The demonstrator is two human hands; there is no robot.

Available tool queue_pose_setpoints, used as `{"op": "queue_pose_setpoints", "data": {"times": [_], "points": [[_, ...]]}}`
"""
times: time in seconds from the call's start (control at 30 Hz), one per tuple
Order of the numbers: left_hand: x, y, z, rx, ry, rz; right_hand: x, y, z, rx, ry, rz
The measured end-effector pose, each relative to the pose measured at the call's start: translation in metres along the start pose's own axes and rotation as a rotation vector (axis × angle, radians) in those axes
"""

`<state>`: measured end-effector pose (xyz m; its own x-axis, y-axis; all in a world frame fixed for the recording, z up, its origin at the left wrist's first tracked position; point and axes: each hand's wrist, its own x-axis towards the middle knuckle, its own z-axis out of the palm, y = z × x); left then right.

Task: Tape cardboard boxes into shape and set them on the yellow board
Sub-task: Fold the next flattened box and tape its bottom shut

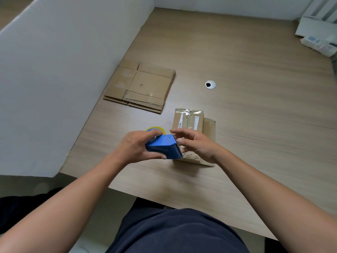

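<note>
Gripping the blue plastic tape dispenser from its left side, my left hand has fingers over the top and thumb under the body, and holds it just above the wood-grain table. The yellow rim of the tape roll shows behind my knuckles. My right hand sits at the dispenser's toothed cutting edge with its fingers loosely bent toward the blade; from my feed I cannot tell whether they pinch a tape end or only touch it. Directly behind and partly under that hand stands the small brown cardboard box, its top already shiny with clear tape and white labels, one flap sticking out on its right. Farther back on the left, against the white partition wall, lies a stack of flattened brown cardboard boxes. A round silver cable grommet is set in the table to their right.
</note>
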<state>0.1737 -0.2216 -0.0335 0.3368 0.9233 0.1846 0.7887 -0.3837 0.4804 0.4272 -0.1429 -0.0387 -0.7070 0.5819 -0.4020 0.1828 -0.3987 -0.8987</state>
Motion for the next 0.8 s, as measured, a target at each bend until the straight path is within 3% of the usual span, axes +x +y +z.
{"op": "queue_pose_setpoints", "data": {"times": [0.17, 0.63, 0.8], "points": [[0.002, 0.005, 0.001, -0.019, -0.007, 0.021, 0.003, -0.003, 0.0, -0.039, -0.058, 0.013], [0.003, 0.013, 0.003, 0.055, 0.056, 0.103, 0.002, 0.003, -0.009, -0.102, 0.034, -0.076], [0.0, 0.014, 0.01, 0.151, 0.048, 0.177, 0.001, -0.002, -0.012, -0.114, -0.026, 0.039]]}}
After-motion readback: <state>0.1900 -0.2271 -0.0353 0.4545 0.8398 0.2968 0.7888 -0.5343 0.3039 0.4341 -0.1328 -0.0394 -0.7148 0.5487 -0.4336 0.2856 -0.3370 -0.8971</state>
